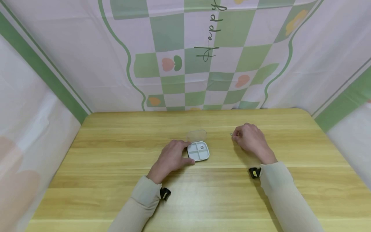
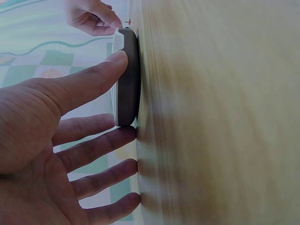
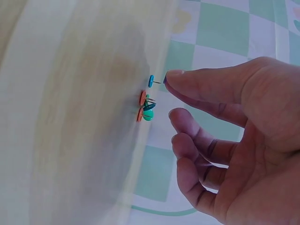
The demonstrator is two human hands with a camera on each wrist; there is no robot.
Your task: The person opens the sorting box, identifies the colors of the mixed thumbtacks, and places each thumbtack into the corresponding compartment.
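Observation:
A small white pill box (image 1: 198, 151) with four-part dividers lies on the table, its transparent lid (image 1: 197, 135) raised on the far side. In its far right compartment sits a tiny round item (image 1: 202, 147), too small to make out. My left hand (image 1: 171, 156) holds the box's left end between thumb and forefinger; the left wrist view shows the box's dark side (image 2: 127, 89). My right hand (image 1: 249, 137) pinches a purple-headed thumbtack (image 3: 165, 79), mostly hidden by the fingertips. Just below lie a blue thumbtack (image 3: 151, 81) and several orange and green thumbtacks (image 3: 142, 97).
The wooden table (image 1: 116, 180) reaches back to a hanging cloth (image 1: 197, 32) with green checks. More pale cloth (image 1: 37, 112) hangs at the left and right sides. Black wrist bands (image 1: 165, 194) are on both sleeves.

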